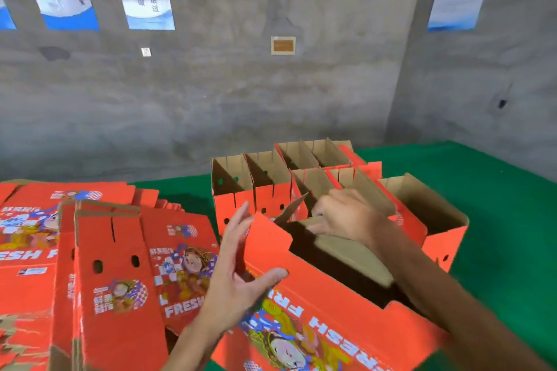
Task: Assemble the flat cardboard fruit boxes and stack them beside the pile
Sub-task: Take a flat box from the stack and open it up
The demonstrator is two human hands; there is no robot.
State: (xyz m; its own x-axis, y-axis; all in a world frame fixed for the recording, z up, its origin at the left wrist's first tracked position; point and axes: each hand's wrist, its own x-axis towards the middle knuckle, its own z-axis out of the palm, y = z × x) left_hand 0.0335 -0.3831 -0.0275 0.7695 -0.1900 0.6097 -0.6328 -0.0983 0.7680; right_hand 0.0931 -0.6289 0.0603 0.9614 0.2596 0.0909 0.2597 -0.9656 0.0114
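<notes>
An orange fruit box [325, 307] with "FRESH FRUIT" print stands opened up in front of me. My left hand [233, 277] lies flat against its left end, fingers straight and thumb on the top edge. My right hand [346, 215] reaches into the far end of the box and presses on a brown inner flap [346, 253], fingers bent. A pile of flat orange boxes [99, 256] lies to the left. Several assembled boxes [271, 190] stand open-topped behind the one I work on.
A green cloth [506, 220] covers the surface under everything. A grey concrete wall [271, 93] with hanging posters closes off the back and right. One more assembled box [434, 220] stands at the right, close to my right forearm.
</notes>
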